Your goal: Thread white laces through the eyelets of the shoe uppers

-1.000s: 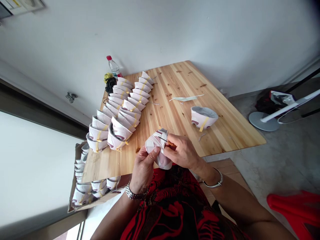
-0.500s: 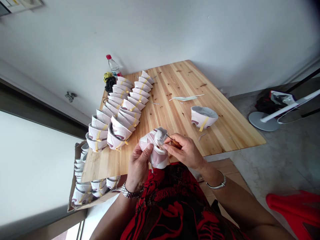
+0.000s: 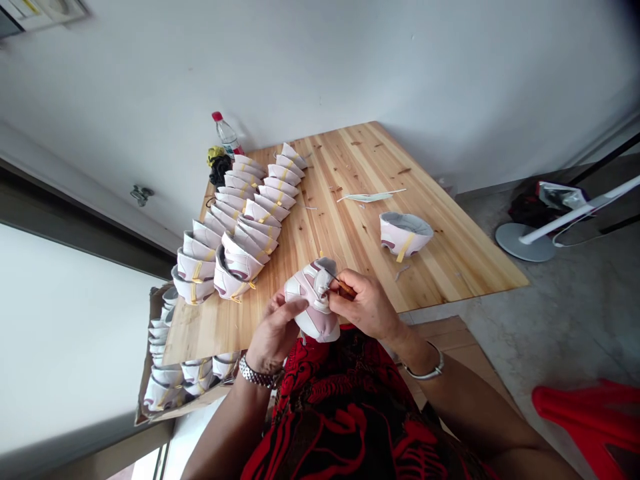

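A white and pink shoe upper (image 3: 306,288) is held over the table's front edge, its toe end toward my body. My left hand (image 3: 278,327) grips its left side, thumb on top. In my right hand (image 3: 367,303) is a thin pointed tool with a brown wooden handle (image 3: 347,289), which looks like an awl or hook. Its dark metal shaft reaches the lacing area near the tongue (image 3: 324,275). The right fingertips also touch the upper there; the tool's very tip is hard to make out.
On the wooden table (image 3: 345,233), nested shoe uppers (image 3: 240,257) stand in two rows at left. One single upper (image 3: 406,235) and white laces (image 3: 371,197) lie right. A bottle (image 3: 227,137) stands at the back. A cardboard box (image 3: 145,393) of uppers sits below left; a red stool (image 3: 590,420) is right.
The shoe upper has turned slightly and shifted a little right with my left hand. The tongue area now lies flatter, and the right hand with the tool stays close to the lacing area.
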Demonstrator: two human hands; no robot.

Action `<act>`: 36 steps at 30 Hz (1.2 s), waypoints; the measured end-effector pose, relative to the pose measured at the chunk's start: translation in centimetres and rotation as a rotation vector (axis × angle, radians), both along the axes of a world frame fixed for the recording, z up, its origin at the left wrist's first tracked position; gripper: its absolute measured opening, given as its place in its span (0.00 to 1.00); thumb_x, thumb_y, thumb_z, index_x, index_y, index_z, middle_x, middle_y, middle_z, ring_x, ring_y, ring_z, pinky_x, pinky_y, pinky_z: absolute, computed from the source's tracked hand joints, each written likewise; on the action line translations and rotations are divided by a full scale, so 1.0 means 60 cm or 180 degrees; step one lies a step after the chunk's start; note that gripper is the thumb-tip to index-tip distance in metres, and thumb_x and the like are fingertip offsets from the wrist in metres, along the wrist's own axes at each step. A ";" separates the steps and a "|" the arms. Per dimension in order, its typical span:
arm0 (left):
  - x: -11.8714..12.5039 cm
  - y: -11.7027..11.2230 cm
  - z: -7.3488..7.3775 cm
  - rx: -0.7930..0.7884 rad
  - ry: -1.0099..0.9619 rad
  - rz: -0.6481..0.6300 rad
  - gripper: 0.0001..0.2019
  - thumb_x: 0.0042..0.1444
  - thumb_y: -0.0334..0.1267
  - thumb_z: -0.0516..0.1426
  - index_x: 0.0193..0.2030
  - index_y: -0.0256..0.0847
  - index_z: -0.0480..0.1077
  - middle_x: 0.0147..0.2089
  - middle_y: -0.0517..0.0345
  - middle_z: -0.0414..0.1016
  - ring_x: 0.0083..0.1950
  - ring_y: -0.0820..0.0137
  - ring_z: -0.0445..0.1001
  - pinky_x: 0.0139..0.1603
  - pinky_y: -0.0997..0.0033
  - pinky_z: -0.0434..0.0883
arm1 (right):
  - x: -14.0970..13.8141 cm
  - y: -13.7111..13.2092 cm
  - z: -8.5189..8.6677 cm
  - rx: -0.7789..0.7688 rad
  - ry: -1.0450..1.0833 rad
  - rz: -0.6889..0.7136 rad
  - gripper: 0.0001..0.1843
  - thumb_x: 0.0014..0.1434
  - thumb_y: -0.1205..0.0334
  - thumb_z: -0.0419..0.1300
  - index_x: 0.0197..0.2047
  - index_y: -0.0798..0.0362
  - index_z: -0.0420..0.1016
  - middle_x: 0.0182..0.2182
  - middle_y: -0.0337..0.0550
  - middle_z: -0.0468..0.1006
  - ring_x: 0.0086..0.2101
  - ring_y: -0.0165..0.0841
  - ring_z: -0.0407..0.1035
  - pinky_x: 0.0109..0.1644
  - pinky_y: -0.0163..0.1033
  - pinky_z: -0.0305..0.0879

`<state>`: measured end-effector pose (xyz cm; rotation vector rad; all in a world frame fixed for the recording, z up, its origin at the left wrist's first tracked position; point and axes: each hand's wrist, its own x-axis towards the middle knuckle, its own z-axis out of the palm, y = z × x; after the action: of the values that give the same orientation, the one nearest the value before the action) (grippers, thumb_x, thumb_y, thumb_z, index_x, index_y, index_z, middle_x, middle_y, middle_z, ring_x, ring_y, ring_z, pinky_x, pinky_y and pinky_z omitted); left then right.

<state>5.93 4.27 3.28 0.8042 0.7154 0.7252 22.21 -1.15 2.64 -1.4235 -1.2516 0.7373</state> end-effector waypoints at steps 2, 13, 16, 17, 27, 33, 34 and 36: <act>-0.002 0.005 -0.003 -0.0211 -0.0087 -0.0181 0.14 0.44 0.36 0.68 0.39 0.36 0.80 0.36 0.49 0.83 0.46 0.51 0.82 0.50 0.55 0.76 | -0.005 -0.005 -0.004 0.0152 -0.0175 -0.0126 0.06 0.54 0.60 0.60 0.29 0.49 0.66 0.19 0.31 0.66 0.21 0.26 0.58 0.25 0.32 0.55; 0.009 -0.004 -0.016 -0.0091 -0.0229 0.0536 0.12 0.46 0.35 0.67 0.40 0.38 0.79 0.39 0.53 0.84 0.44 0.60 0.81 0.51 0.62 0.76 | 0.005 -0.012 -0.023 0.1045 -0.1259 0.0144 0.11 0.69 0.60 0.55 0.49 0.49 0.78 0.38 0.46 0.86 0.38 0.34 0.80 0.44 0.38 0.73; 0.007 -0.005 -0.015 0.0165 -0.0232 0.0709 0.09 0.46 0.35 0.68 0.36 0.39 0.79 0.37 0.56 0.83 0.39 0.66 0.80 0.47 0.68 0.76 | 0.005 -0.008 -0.024 0.1131 -0.1350 0.0237 0.12 0.70 0.59 0.55 0.50 0.50 0.78 0.38 0.46 0.86 0.37 0.33 0.79 0.42 0.37 0.73; 0.006 -0.006 -0.015 0.0251 -0.0226 0.0747 0.08 0.47 0.35 0.68 0.35 0.39 0.79 0.36 0.56 0.83 0.38 0.67 0.80 0.46 0.69 0.75 | 0.004 -0.008 -0.024 0.1160 -0.1361 0.0261 0.12 0.70 0.59 0.55 0.51 0.50 0.78 0.39 0.46 0.86 0.37 0.32 0.79 0.42 0.36 0.73; -0.014 -0.015 -0.041 0.0750 0.0160 0.0870 0.11 0.49 0.39 0.70 0.37 0.38 0.77 0.32 0.59 0.81 0.31 0.73 0.75 0.35 0.75 0.71 | 0.023 0.002 -0.005 0.1435 -0.2832 -0.0246 0.10 0.64 0.67 0.56 0.32 0.51 0.75 0.23 0.37 0.77 0.23 0.28 0.68 0.29 0.36 0.56; -0.026 -0.005 -0.035 0.0608 -0.0172 0.1646 0.15 0.44 0.40 0.72 0.41 0.42 0.81 0.41 0.58 0.84 0.39 0.71 0.80 0.44 0.75 0.74 | 0.102 0.011 -0.009 0.0495 -0.0931 -0.1196 0.08 0.60 0.56 0.62 0.32 0.51 0.74 0.20 0.33 0.67 0.22 0.28 0.59 0.28 0.35 0.54; -0.024 -0.006 -0.032 0.0594 -0.0232 0.1707 0.16 0.44 0.40 0.73 0.42 0.43 0.81 0.42 0.57 0.84 0.41 0.70 0.80 0.46 0.74 0.75 | 0.093 0.007 -0.014 0.0402 -0.0398 -0.1235 0.10 0.60 0.54 0.63 0.33 0.51 0.73 0.20 0.32 0.65 0.23 0.28 0.58 0.27 0.34 0.54; -0.017 -0.011 -0.029 0.0577 -0.0349 0.1769 0.17 0.45 0.41 0.73 0.43 0.45 0.81 0.43 0.57 0.85 0.43 0.69 0.81 0.49 0.72 0.75 | 0.053 -0.003 -0.023 0.0250 0.0494 -0.1055 0.14 0.58 0.49 0.65 0.31 0.50 0.71 0.21 0.32 0.63 0.23 0.28 0.57 0.27 0.34 0.55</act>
<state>4.92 3.59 1.55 0.7252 0.7890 1.3406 25.38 -1.36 1.25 -1.4349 -0.8872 0.5533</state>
